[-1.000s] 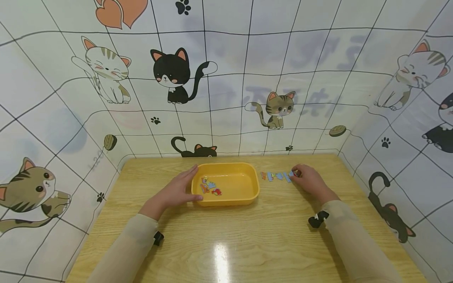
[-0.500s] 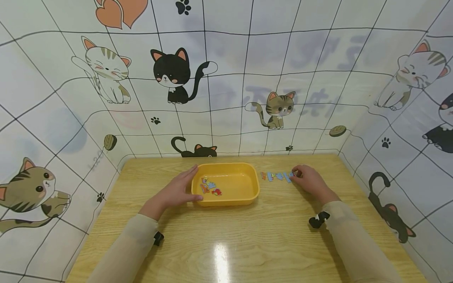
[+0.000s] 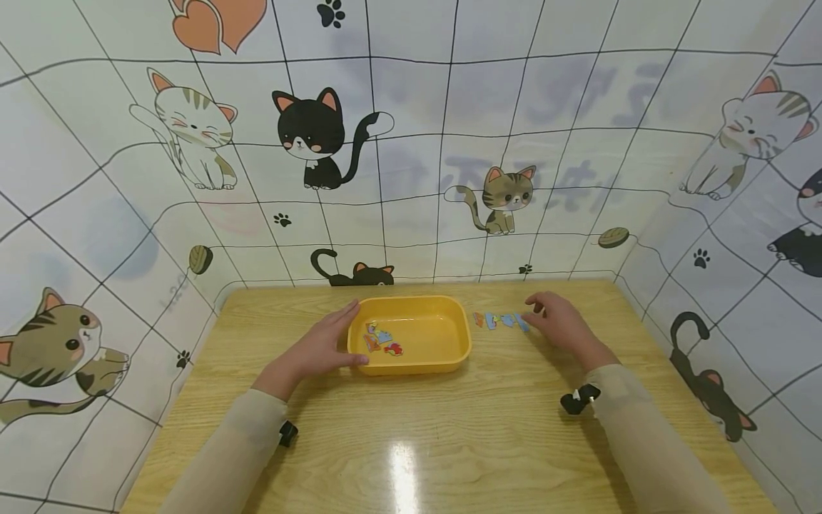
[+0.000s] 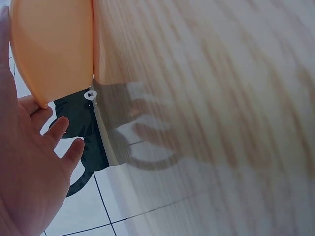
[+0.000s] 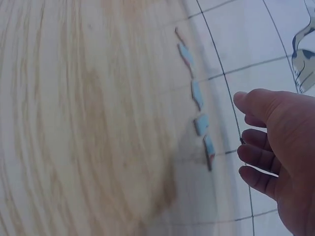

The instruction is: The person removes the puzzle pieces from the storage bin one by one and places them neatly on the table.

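Note:
My left hand [image 3: 321, 341] grips the left end of a yellow plastic tray [image 3: 411, 369], thumb at the front rim and fingers at the back corner. In the left wrist view the tray's side [image 4: 51, 49] stands beside my fingers [image 4: 59, 128]. Several small puzzle-like pieces [image 3: 382, 336] lie in the tray's left half, with a red one [image 3: 394, 349] among them. To its right, a row of flat, mostly blue pieces [image 3: 507, 320] lies on the table. My right hand [image 3: 559, 321] hovers at the row's right end, thumb and fingers apart, holding nothing visible; the right wrist view shows the row of pieces [image 5: 197, 93] beside it.
The light wooden table [image 3: 411, 428] reaches back to a white wall sheet [image 3: 411, 178] printed with cats and grid lines. A black wrist device [image 3: 578, 400] sits on my right wrist, another [image 3: 287, 432] on the left.
My right hand has lifted slightly from the row's right end, its fingers spreading away from the piece there. My left hand and the tray stay in place.

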`<state>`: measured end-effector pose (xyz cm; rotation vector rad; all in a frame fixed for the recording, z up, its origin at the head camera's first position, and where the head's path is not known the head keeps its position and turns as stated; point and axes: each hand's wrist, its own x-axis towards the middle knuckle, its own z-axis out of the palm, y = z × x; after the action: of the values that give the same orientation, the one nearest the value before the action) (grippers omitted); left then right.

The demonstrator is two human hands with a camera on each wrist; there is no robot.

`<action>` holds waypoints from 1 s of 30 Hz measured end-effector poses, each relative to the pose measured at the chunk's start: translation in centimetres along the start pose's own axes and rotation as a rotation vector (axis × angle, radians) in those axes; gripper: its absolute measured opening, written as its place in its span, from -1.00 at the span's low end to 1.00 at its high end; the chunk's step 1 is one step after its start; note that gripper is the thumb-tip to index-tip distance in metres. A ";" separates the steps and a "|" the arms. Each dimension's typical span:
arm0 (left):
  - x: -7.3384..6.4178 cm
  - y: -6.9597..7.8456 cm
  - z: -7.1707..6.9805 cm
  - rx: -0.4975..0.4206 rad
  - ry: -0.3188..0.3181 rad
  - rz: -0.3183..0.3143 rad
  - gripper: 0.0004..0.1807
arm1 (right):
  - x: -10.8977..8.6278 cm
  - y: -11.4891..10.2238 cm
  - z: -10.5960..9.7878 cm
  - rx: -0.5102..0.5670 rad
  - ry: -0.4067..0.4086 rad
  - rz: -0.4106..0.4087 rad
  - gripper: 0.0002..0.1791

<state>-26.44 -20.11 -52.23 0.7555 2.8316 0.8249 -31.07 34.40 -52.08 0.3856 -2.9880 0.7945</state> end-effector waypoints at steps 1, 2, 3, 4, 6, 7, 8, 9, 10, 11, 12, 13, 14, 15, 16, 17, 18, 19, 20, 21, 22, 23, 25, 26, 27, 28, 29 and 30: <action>0.0 0.0 0.0 -0.001 -0.001 0.000 0.34 | 0.1 -0.4 -0.1 0.000 0.003 -0.010 -0.53; 0.0 0.1 0.0 -0.002 -0.003 -0.001 0.34 | 0.2 -0.8 -0.1 -0.003 0.008 -0.023 -0.53; 0.0 0.1 -0.1 -0.002 -0.003 -0.003 0.34 | 0.4 -1.2 -0.2 -0.006 0.011 -0.039 -0.54; 0.0 0.2 -0.1 -0.002 -0.004 -0.003 0.34 | 0.5 -1.7 -0.2 -0.005 0.012 -0.052 -0.54; 0.0 0.2 -0.1 -0.002 -0.006 -0.004 0.35 | 0.7 -2.6 -0.2 -0.005 0.013 -0.074 -0.56; 0.0 0.2 -0.1 -0.001 -0.006 -0.003 0.35 | 0.7 -3.1 -0.3 -0.001 0.014 -0.085 -0.57; 0.0 0.2 -0.1 0.000 -0.005 -0.003 0.35 | 0.8 -3.6 -0.2 0.001 0.015 -0.095 -0.57; 0.0 0.2 -0.1 0.000 -0.005 -0.003 0.35 | 0.9 -4.1 -0.3 0.004 0.014 -0.107 -0.58; 0.0 0.2 -0.1 0.000 -0.006 -0.003 0.35 | 0.9 -4.6 -0.2 0.008 0.013 -0.118 -0.59; 0.0 0.2 -0.1 0.000 -0.007 -0.004 0.35 | 1.0 -5.1 -0.2 0.011 0.010 -0.133 -0.60; 0.0 0.2 -0.1 0.000 -0.007 -0.003 0.35 | 1.1 -5.7 -0.2 0.020 0.006 -0.150 -0.60; 0.0 0.2 -0.1 0.000 -0.006 -0.004 0.35 | 1.1 -6.3 -0.2 0.022 0.002 -0.167 -0.60; 0.0 0.1 -0.1 0.001 -0.004 -0.004 0.35 | 1.2 -6.8 -0.1 0.021 -0.003 -0.184 -0.60; 0.0 0.1 -0.1 0.001 -0.004 -0.006 0.35 | 1.3 -7.4 -0.1 0.023 -0.007 -0.204 -0.60; 0.0 0.1 0.0 0.002 -0.002 -0.005 0.35 | 1.4 -7.9 0.0 0.026 -0.013 -0.226 -0.59; 0.0 0.1 0.0 0.000 -0.001 -0.005 0.35 | 1.5 -8.5 0.1 0.029 -0.018 -0.248 -0.59; 0.1 0.1 0.0 0.000 0.000 -0.004 0.35 | 1.5 -9.0 0.1 0.030 -0.025 -0.271 -0.58; 0.1 0.1 0.0 -0.002 0.000 -0.005 0.35 | 1.7 -9.5 0.2 0.025 -0.032 -0.293 -0.57; 0.1 0.0 0.0 0.000 0.001 -0.004 0.35 | 1.8 -10.0 0.4 0.027 -0.041 -0.318 -0.56; 0.1 0.1 0.0 -0.001 0.001 -0.004 0.35 | 1.9 -10.5 0.5 0.028 -0.053 -0.338 -0.55; 0.1 0.0 0.1 0.001 0.002 -0.002 0.35 | 2.0 -11.1 0.6 0.021 -0.068 -0.355 -0.54; 0.1 0.0 0.0 -0.001 0.002 -0.002 0.35 | 2.1 -11.6 0.8 0.017 -0.085 -0.371 -0.54; 0.1 0.0 0.0 -0.001 0.004 0.001 0.34 | 2.3 -12.7 1.2 0.009 -0.120 -0.404 -0.54; 0.1 0.0 0.0 -0.002 0.005 0.003 0.34 | 2.5 -13.2 1.4 0.009 -0.139 -0.417 -0.54; 0.1 0.0 0.0 -0.005 0.005 0.005 0.33 | 2.6 -13.8 1.6 0.008 -0.159 -0.427 -0.54; 0.1 0.0 0.0 -0.006 0.005 0.007 0.33 | 2.7 -14.3 1.8 0.002 -0.176 -0.445 -0.54; 0.0 0.1 -0.1 -0.007 0.005 0.009 0.33 | 2.8 -14.8 2.1 0.003 -0.193 -0.462 -0.54; 0.0 0.0 0.0 -0.006 0.006 0.010 0.33 | 3.0 -15.3 2.4 0.000 -0.209 -0.478 -0.53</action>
<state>-26.47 -20.10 -52.17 0.7685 2.8313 0.8387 -30.12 19.72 -46.45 1.1899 -2.8716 0.7363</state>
